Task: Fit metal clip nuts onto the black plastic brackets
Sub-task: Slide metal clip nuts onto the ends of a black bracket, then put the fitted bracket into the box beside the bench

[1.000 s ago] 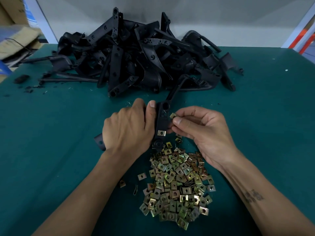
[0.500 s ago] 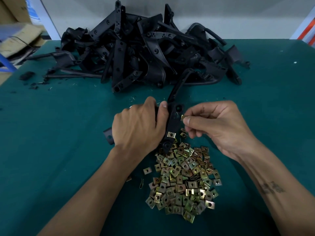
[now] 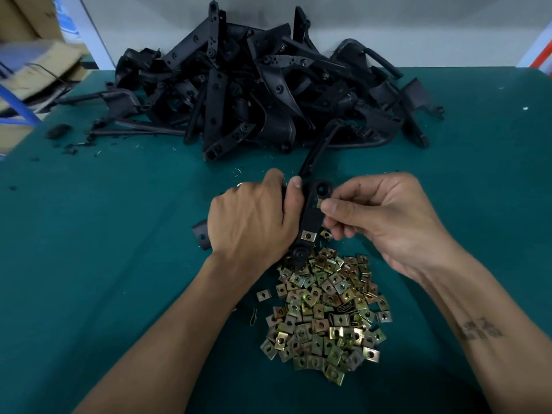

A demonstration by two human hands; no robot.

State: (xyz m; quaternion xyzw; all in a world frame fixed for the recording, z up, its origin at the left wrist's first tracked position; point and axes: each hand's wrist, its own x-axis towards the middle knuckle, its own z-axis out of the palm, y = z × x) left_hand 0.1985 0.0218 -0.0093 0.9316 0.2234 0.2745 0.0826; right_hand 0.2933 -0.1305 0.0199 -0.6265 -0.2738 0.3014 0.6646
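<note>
Left hand (image 3: 254, 222) grips bracket (image 3: 312, 216); right hand (image 3: 385, 222) pinches clip nut (image 3: 319, 202) at bracket edge above fitted nut (image 3: 308, 235). Second nut in progress; next probably push fully on.

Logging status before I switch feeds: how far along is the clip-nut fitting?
Done: one fitted clip nut sits low on the held bracket. In hand: left hand grips that bracket; right hand pinches a second clip nut at its upper edge. Left: the bracket pile behind and the heap of loose nuts.

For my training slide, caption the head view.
Left hand grips a black bracket while right hand pinches a clip nut at its edge.
</note>
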